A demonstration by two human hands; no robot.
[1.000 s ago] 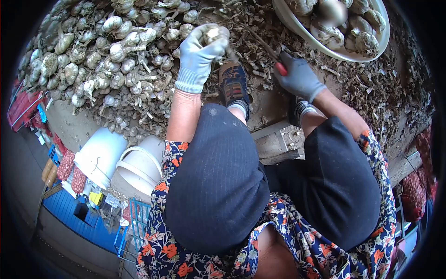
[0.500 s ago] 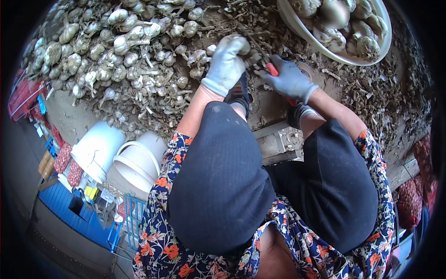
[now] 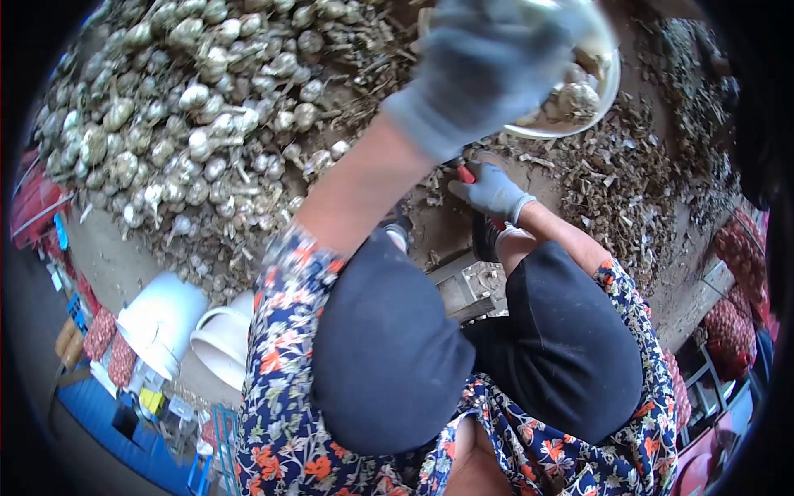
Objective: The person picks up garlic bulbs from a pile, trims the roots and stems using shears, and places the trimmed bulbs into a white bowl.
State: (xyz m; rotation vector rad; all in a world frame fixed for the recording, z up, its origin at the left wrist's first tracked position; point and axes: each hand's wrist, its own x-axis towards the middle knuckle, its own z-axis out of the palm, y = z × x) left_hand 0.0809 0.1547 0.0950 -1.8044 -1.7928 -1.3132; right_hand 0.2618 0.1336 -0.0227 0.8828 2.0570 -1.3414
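Observation:
My left hand (image 3: 492, 70), in a grey-white glove, is raised over a white tub (image 3: 614, 78) at the top. Motion smears its fingers, so whether it holds anything is hidden. Garlic bulbs (image 3: 576, 101) lie in the tub, partly covered by that hand. My gloved right hand (image 3: 494, 192) is lower, in front of my feet, closed around red-handled pruning shears (image 3: 466, 174); their blades are hard to make out. On the left spreads a large heap of garlic (image 3: 198, 99) with stems attached.
Dry stalk and leaf scraps (image 3: 612, 178) litter the ground at right. A low wooden piece (image 3: 463, 289) lies between my legs. Two white buckets (image 3: 161, 318) (image 3: 223, 343) stand at left. Red net sacks (image 3: 728, 335) sit at the right edge.
My left hand has gone from beside the shears, up and right over the tub. My right hand keeps the shears, now clear of the left. The view has shifted.

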